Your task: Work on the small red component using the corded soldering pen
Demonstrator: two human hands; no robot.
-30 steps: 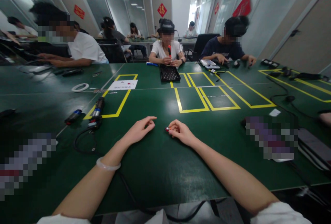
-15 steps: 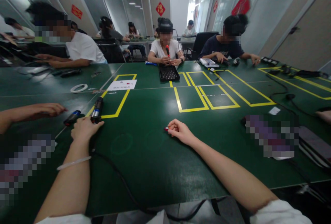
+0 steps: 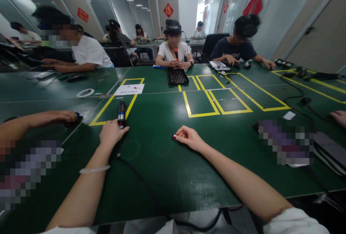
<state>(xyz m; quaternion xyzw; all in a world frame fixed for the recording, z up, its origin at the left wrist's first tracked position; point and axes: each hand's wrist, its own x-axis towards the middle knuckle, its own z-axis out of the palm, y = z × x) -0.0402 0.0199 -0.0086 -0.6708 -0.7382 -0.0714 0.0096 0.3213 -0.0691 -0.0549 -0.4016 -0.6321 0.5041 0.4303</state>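
My left hand is closed round the near end of a black flashlight-like cylinder with silver and blue bands. The cylinder points away from me, beside the right line of a yellow taped box. Its lower end is hidden by my fingers. To the right, my right hand pinches a small red-and-white piece between thumb and fingertips, just above the green table. What kind of piece it is, I cannot make out.
A co-worker's hand grips a dark object at left. A white paper lies across the taped box, near a white ring. Opposite, a person holds a red-and-black tool over a black tray. A black cable crosses my side.
My left hand has moved right, carrying the black cylinder out of the box's left side. The co-worker's hand at left now covers the dark, blue-banded object. My right hand has hardly moved.
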